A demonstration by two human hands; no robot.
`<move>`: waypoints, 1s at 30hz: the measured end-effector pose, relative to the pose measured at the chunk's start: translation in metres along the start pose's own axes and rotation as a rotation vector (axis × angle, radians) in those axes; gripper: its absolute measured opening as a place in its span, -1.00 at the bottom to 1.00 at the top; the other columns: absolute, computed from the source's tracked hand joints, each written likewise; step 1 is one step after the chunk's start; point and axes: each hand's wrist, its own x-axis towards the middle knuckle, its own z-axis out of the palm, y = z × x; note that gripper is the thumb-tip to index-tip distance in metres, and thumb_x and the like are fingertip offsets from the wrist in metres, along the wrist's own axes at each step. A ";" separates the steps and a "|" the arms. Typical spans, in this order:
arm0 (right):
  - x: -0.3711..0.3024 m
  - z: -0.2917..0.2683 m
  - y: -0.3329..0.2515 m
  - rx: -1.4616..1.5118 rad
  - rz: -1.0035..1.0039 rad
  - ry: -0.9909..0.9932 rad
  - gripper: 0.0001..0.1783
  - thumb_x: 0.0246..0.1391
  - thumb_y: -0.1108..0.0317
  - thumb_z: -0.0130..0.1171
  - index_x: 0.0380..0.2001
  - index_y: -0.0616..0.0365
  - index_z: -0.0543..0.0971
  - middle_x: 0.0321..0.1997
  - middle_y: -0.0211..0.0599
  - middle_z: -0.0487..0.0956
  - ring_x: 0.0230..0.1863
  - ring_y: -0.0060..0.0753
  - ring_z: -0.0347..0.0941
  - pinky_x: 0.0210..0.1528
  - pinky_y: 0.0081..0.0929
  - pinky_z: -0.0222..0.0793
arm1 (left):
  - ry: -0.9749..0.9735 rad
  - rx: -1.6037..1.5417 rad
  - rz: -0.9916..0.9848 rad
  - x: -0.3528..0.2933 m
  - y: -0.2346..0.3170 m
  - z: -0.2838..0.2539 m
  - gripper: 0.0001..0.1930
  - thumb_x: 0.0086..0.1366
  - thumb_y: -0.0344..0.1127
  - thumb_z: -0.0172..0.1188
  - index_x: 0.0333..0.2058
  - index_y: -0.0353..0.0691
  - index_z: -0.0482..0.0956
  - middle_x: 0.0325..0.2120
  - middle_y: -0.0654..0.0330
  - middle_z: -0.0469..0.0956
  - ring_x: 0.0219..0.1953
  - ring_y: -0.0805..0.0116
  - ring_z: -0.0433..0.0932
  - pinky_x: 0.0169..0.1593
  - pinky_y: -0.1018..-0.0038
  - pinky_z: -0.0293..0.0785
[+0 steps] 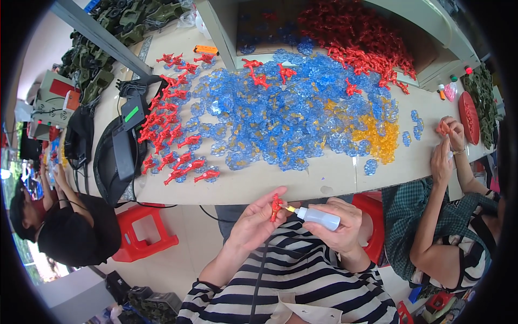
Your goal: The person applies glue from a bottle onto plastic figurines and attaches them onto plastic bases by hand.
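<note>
Just off the table's front edge, my left hand pinches a small red plastic figure between thumb and fingers. My right hand is wrapped round a whitish squeeze bottle with a yellow tip. The bottle lies nearly level, its nozzle pointing left and at or very close to the figure; whether they touch I cannot tell. Beyond my hands, a wide heap of clear blue plastic pieces covers the middle of the table. Red figures standing on blue pieces are grouped at its left.
Clear orange pieces lie at the heap's right. A pile of red figures fills a shelf at the back. A black bag lies at the left. A co-worker's hands are busy at the right, near a red bowl. Red stools stand below.
</note>
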 end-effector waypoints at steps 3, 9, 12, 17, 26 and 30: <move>-0.002 -0.006 0.000 0.041 0.035 0.043 -0.67 -0.34 0.48 0.41 -0.37 0.29 0.61 -0.63 -0.31 0.52 -0.64 -0.49 0.36 -0.59 -0.61 0.19 | -0.039 0.015 -0.007 0.001 0.000 -0.002 -0.48 0.29 -0.32 0.07 0.18 -0.33 0.19 -0.20 0.18 0.42 -0.25 0.43 0.36 -0.14 0.54 0.30; -0.001 -0.007 0.027 0.144 0.286 0.300 -0.63 -0.27 0.55 0.36 -0.27 0.28 0.55 -0.36 -0.24 0.55 -0.39 -0.52 0.46 -0.32 -0.64 0.32 | -0.065 -0.014 -0.005 0.001 0.001 0.002 -0.53 0.25 -0.36 0.10 0.14 -0.24 0.28 -0.21 0.18 0.46 -0.29 0.42 0.35 -0.19 0.50 0.27; 0.012 -0.007 0.052 -0.033 0.212 0.300 -0.65 -0.20 0.54 0.31 -0.23 0.24 0.55 -0.32 -0.24 0.53 -0.30 -0.44 0.48 -0.22 -0.59 0.36 | -0.070 0.001 0.026 0.000 0.002 -0.006 -0.55 0.24 -0.38 0.12 0.11 -0.24 0.31 -0.21 0.18 0.47 -0.28 0.41 0.36 -0.17 0.49 0.27; 0.020 0.003 0.064 -0.151 0.180 0.356 -0.65 -0.21 0.50 0.34 -0.24 0.23 0.55 -0.30 -0.25 0.53 -0.27 -0.39 0.46 -0.19 -0.53 0.35 | -0.063 -0.010 0.069 0.000 0.002 -0.009 -0.61 0.24 -0.43 0.12 0.06 -0.25 0.36 -0.18 0.14 0.46 -0.23 0.38 0.40 -0.08 0.48 0.31; 0.009 0.035 0.042 -0.363 -0.222 0.347 -0.71 -0.19 0.58 0.28 -0.29 0.23 0.54 -0.35 -0.20 0.51 -0.46 -0.23 0.46 -0.41 -0.45 0.40 | -0.058 -0.100 0.107 -0.006 0.008 -0.012 -0.72 0.23 -0.46 0.11 -0.06 -0.19 0.45 -0.17 0.10 0.48 -0.22 0.35 0.41 -0.05 0.47 0.35; 0.044 0.053 0.030 -0.424 0.003 0.072 -0.80 -0.13 0.59 0.24 -0.34 0.19 0.58 -0.34 -0.25 0.46 -0.47 -0.38 0.44 -0.47 -0.49 0.37 | -0.045 -0.085 0.096 -0.009 0.011 -0.014 -0.71 0.25 -0.44 0.09 -0.04 -0.18 0.43 -0.16 0.08 0.48 -0.21 0.34 0.43 -0.06 0.46 0.37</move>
